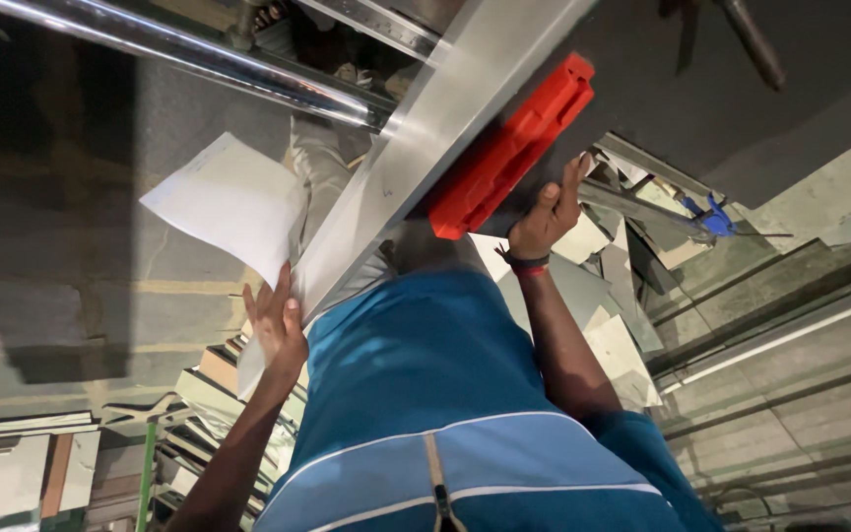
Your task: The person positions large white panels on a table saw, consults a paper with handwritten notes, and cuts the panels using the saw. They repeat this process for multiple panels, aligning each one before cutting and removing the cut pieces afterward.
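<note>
I see a long metal bar (416,148) running from about 7 o'clock up to 1 o'clock across the middle of the view; a red tool (514,148) sits against its right flank, just past centre toward 1 o'clock; whether it is clamped on or merely resting I cannot tell. My left hand (276,330) is at 8 o'clock, fingers flat and spread against the bar's lower end, pressing rather than gripping; it also touches a pale sheet (233,202) that sticks out toward 10 o'clock. My right hand (549,212) is near centre-right, fingers curled up at the lower end of the red tool, touching it; how firmly it grips I cannot tell. As I judge it, the bar is set in place and being steadied; no cut or mark shows on it yet. A blue shirt (425,384) fills 6 o'clock; scrap offcuts (613,345) lie at 4 o'clock; a steel pipe (199,59) crosses at 11 o'clock.
</note>
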